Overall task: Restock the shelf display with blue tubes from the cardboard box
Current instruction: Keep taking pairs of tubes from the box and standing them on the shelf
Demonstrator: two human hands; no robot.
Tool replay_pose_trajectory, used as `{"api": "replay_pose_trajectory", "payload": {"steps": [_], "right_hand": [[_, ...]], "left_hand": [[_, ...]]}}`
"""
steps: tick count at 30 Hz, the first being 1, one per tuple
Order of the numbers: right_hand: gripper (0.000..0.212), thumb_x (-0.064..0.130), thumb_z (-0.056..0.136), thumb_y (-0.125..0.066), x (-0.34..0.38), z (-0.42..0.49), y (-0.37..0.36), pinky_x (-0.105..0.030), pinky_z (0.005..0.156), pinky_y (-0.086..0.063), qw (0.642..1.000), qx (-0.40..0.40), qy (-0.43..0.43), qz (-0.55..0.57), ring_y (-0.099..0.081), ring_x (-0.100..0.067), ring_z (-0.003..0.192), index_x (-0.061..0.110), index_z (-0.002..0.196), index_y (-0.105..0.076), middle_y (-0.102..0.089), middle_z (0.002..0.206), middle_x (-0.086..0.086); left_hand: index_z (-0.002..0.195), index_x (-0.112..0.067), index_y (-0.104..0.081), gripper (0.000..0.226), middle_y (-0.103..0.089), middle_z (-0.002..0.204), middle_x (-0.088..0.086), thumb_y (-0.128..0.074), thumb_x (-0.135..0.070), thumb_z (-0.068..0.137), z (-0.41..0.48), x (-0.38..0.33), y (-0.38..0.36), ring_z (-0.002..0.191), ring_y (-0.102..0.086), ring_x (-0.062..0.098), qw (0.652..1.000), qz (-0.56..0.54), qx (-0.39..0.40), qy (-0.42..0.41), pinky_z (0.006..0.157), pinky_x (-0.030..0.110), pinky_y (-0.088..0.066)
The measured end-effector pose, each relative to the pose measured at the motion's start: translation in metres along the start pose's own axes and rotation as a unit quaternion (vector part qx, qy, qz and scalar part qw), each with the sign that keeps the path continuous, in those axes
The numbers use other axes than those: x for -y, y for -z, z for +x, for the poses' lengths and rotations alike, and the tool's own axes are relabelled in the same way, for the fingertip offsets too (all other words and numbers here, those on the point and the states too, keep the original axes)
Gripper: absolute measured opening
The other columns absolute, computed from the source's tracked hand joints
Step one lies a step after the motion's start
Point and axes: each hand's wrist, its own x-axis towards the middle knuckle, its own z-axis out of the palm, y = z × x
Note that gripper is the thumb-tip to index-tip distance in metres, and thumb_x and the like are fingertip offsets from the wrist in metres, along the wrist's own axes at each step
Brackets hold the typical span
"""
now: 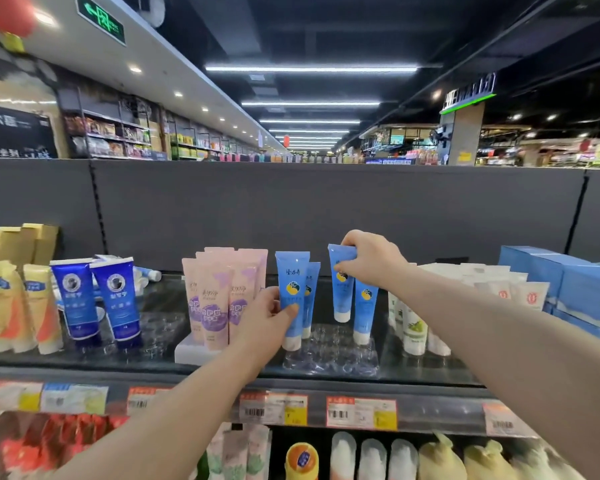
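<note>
Left hand (267, 318): reaches to the top shelf and grips the front-left blue tube (292, 289) at its lower half, thumb across the front, fingers curled behind
Right hand (373, 261): comes from above and pinches the flat upper end of the rear-right blue tube (340, 296); fingers curled over the crimped top
Front-left blue tube: upright, white cap down, at the front-left corner of the clear tray (329, 358)
Rear-right blue tube: upright, cap down; whether the cap sits in the tray cannot be told
Other stock in the tray: a rear-left blue tube (313, 289) stands just behind the left hand's one; a front-right blue tube (365, 311) stands just in front of the right hand's one; bare round sockets show along the tray's front
Left of the tray: pink tubes (219, 296) packed upright on a white stand; further left, dark blue tubes (97, 299) and yellow tubes (14, 306)
Right of the tray: white tubes (413, 323); beyond them, light blue boxes (575, 289)
Shelf edge: price tags (361, 412) run along the front rail; more goods stand on the shelf below
</note>
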Motion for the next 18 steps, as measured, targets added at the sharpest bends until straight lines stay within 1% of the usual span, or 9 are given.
{"api": "replay_pose_trajectory", "payload": {"steps": [2, 5, 8, 10, 13, 15, 18], "right_hand": [[0.016, 0.025, 0.082, -0.061, -0.004, 0.005, -0.004, -0.029, 0.070, -0.038, 1.000, 0.010, 0.004, -0.014, -0.051, -0.018, 0.078, 0.023, 0.092, -0.049, -0.056, 0.087, 0.002], [0.018, 0.027, 0.082, -0.062, -0.008, 0.012, -0.008, -0.030, 0.074, -0.038, 0.999, 0.036, 0.010, -0.034, -0.053, -0.017, 0.082, 0.023, 0.093, -0.049, -0.057, 0.091, 0.002], [0.021, 0.028, 0.081, -0.064, -0.011, 0.017, -0.010, -0.031, 0.079, -0.041, 0.997, 0.062, 0.013, -0.048, -0.054, -0.016, 0.086, 0.024, 0.095, -0.050, -0.057, 0.095, 0.003], [0.022, 0.028, 0.080, -0.065, -0.013, 0.018, -0.011, -0.031, 0.078, -0.042, 0.996, 0.069, 0.016, -0.049, -0.054, -0.015, 0.086, 0.023, 0.095, -0.050, -0.056, 0.095, 0.004], [0.023, 0.029, 0.080, -0.066, -0.015, 0.018, -0.012, -0.030, 0.075, -0.041, 0.995, 0.077, 0.027, -0.062, -0.052, -0.015, 0.085, 0.021, 0.094, -0.051, -0.053, 0.094, 0.005], [0.022, 0.031, 0.081, -0.066, -0.017, 0.019, -0.013, -0.030, 0.075, -0.040, 0.993, 0.084, 0.033, -0.078, -0.051, -0.015, 0.086, 0.022, 0.093, -0.051, -0.052, 0.094, 0.005], [0.020, 0.030, 0.081, -0.064, -0.018, 0.023, -0.014, -0.030, 0.071, -0.044, 0.991, 0.076, 0.039, -0.102, -0.054, -0.017, 0.085, 0.018, 0.097, -0.059, -0.051, 0.096, 0.004]], "left_hand": [[0.112, -0.020, -0.055, 0.021, -0.066, 0.108, 0.005, -0.053, -0.012, 0.093, 0.003, 0.003, -0.003, 0.096, -0.063, 0.016, 1.000, -0.007, -0.002, 0.005, 0.071, 0.021, -0.049], [0.110, -0.020, -0.053, 0.019, -0.065, 0.109, 0.005, -0.052, -0.011, 0.093, 0.005, 0.005, -0.006, 0.099, -0.062, 0.017, 1.000, -0.016, 0.001, 0.011, 0.077, 0.025, -0.051], [0.110, -0.022, -0.052, 0.020, -0.064, 0.109, 0.002, -0.052, -0.011, 0.093, 0.008, 0.005, -0.007, 0.097, -0.062, 0.015, 1.000, -0.014, 0.003, 0.013, 0.073, 0.022, -0.049], [0.111, -0.021, -0.052, 0.021, -0.064, 0.108, 0.001, -0.052, -0.010, 0.093, 0.009, 0.004, -0.007, 0.096, -0.061, 0.012, 1.000, -0.017, 0.000, 0.007, 0.073, 0.022, -0.049], [0.100, -0.026, -0.052, 0.018, -0.062, 0.097, -0.008, -0.051, -0.009, 0.093, 0.009, 0.003, -0.008, 0.087, -0.060, 0.005, 1.000, -0.013, -0.007, -0.006, 0.067, 0.018, -0.047], [0.094, -0.030, -0.051, 0.021, -0.061, 0.093, -0.011, -0.051, -0.010, 0.094, 0.008, 0.002, -0.009, 0.084, -0.058, 0.003, 1.000, -0.010, -0.007, -0.010, 0.063, 0.017, -0.045], [0.094, -0.030, -0.049, 0.020, -0.060, 0.092, -0.013, -0.050, -0.010, 0.094, 0.007, 0.002, -0.009, 0.082, -0.058, 0.001, 1.000, -0.009, -0.006, -0.007, 0.060, 0.016, -0.045]]}}
